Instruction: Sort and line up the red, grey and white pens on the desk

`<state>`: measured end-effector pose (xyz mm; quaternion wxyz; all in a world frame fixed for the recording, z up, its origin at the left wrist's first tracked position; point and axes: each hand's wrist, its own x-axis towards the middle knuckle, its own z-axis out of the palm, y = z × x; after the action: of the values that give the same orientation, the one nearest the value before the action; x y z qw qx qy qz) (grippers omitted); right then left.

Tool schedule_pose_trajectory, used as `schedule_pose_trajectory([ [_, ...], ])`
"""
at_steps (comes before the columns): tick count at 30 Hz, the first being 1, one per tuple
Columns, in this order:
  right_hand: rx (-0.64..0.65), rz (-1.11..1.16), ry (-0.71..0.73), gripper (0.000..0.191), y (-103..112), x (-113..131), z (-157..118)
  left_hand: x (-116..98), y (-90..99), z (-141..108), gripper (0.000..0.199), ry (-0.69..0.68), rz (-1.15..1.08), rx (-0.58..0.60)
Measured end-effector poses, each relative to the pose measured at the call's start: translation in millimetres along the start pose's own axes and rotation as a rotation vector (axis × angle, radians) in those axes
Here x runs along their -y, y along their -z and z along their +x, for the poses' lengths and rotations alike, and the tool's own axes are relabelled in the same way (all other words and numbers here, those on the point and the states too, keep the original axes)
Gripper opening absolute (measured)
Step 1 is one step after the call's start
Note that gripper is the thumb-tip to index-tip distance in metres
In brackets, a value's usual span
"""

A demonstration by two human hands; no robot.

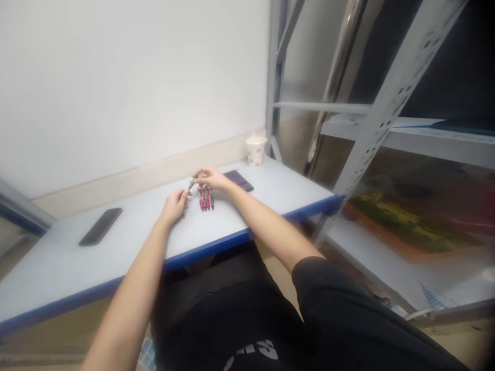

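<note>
Between my hands, over the white tabletop point(228, 218), is a slim pen point(191, 185) with a dark end. My left hand point(176, 205) is closed round its lower part, and a thin dark tip shows below the fingers. The fingers of my right hand point(210, 178) pinch at the dark upper end. Just below my right hand, several pens point(206, 199) lie side by side in a row, some red and some dark grey. My fingers hide much of the held pen.
A black phone point(100, 227) lies on the table at the left. Behind my right wrist is a dark flat device point(238, 180). A patterned paper cup point(256, 150) stands near the back right corner. Metal shelving point(371, 132) rises on the right, and a white wall point(130, 81) closes the back.
</note>
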<state>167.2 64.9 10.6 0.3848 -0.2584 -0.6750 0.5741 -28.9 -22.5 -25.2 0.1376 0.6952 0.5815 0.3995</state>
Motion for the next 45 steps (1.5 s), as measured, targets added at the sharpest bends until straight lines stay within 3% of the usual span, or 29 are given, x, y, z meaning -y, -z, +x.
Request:
schedule_pose_trajectory([
  [3, 0.036, -0.107, -0.001, 0.012, 2, 0, -2, 2, 2.2, 1, 0.043, -0.022, 0.025, -0.001],
  [8, 0.042, -0.421, -0.011, 0.047, 3, 1, -5, 2, 4.7, 2, 0.037, -0.08, 0.094, -0.05],
  [13, 0.173, -0.333, -0.001, 0.01, 6, 6, -7, 0, 5.8, 0, 0.03, -0.076, 0.118, -0.123],
  [14, 0.184, -0.343, -0.006, 0.01, 6, 7, -7, 0, 6.0, 0, 0.03, -0.081, 0.114, -0.114],
  [17, 0.118, -0.475, -0.043, 0.043, 6, 7, -7, 0, 6.4, 0, 0.03, -0.113, 0.113, -0.092],
  [18, 0.1, -0.485, -0.038, 0.044, 6, 7, -8, 0, 6.4, 0, 0.03, -0.117, 0.118, -0.092],
  [21, 0.144, -0.418, 0.022, 0.016, 6, 7, -9, 2, 5.6, 1, 0.031, -0.105, 0.126, -0.093],
  [22, 0.156, -0.427, 0.029, 0.014, 6, 7, -9, 2, 5.3, 2, 0.032, -0.103, 0.118, -0.088],
  [25, 0.112, -0.54, 0.009, 0.039, 6, 6, -10, 4, 5.6, 3, 0.033, -0.103, 0.081, -0.082],
  [29, 0.196, -0.442, 0.047, 0.013, 5, 6, -10, 6, 9.7, 2, 0.041, -0.066, 0.086, -0.079],
  [31, 0.231, -0.454, 0.062, 0.011, 5, 8, -12, 6, 11.2, 1, 0.043, -0.067, 0.094, -0.051],
  [36, 0.186, -0.585, 0.019, 0.035, 5, 14, -18, 4, 12.5, 3, 0.041, -0.11, 0.101, -0.051],
  [39, 0.147, -0.487, -0.037, 0.042, 2, 10, -16, 4, 21.9, 12, 0.04, -0.061, 0.013, -0.019],
  [42, -0.043, -0.314, -0.085, 0.039, -8, -1, -10, 5, 38.7, 22, 0.049, 0.045, -0.249, -0.086],
  [43, -0.1, -0.266, -0.088, 0.039, -13, -3, -9, 5, 43.9, 24, 0.052, 0.094, -0.378, -0.156],
  [45, -0.144, -0.208, -0.087, 0.038, -24, -6, -9, 3, 50.5, 26, 0.047, 0.21, -0.581, -0.231],
])
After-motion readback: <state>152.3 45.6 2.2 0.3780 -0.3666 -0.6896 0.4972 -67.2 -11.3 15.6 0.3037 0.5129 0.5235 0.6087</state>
